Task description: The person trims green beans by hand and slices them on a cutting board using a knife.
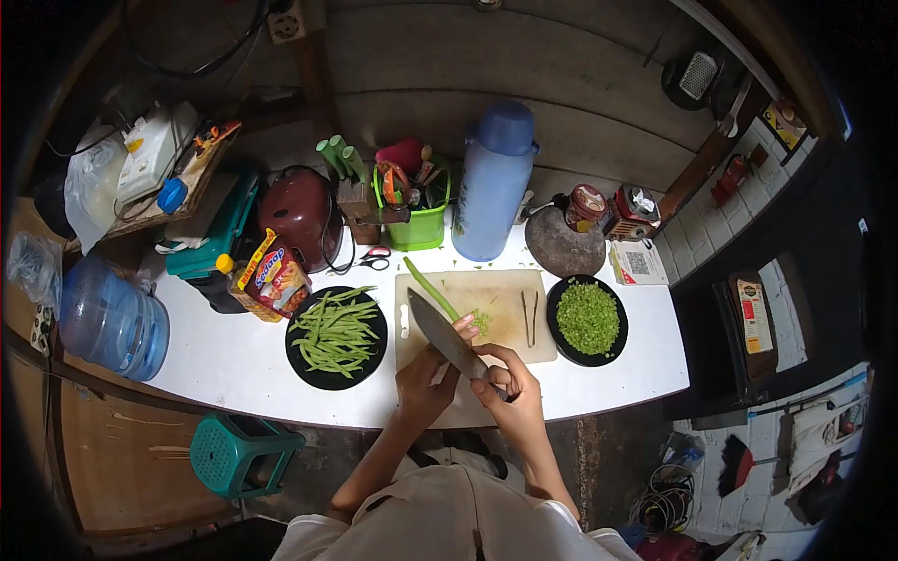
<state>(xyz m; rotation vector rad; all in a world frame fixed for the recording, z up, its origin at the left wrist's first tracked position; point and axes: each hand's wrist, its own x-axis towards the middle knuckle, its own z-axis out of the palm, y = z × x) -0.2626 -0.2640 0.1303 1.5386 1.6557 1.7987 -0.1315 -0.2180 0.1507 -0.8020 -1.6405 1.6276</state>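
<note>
My right hand point(517, 393) is closed around the handle of a kitchen knife point(443, 333), its blade pointing up and left over the cutting board point(430, 352). My left hand point(426, 385) is closed close against the blade, which partly covers its fingers; what they hold is hidden. Fingertips show past the blade, by the lower end of a long green bean point(428, 283). Chopped green bits point(481, 321) and two thin brownish strips point(529, 318) lie on the board. Left of it, a black plate point(330, 381) holds whole green beans point(335, 335); right, another black plate point(597, 359) holds finely chopped green pieces point(586, 318).
Behind the board stand a blue flask point(494, 182), a green basket point(418, 229) of utensils, scissors point(376, 259) and a stone mortar point(565, 241). Food packets point(275, 279) and a large water bottle point(112, 320) are at the left. Below the table's edge is a green stool point(224, 456).
</note>
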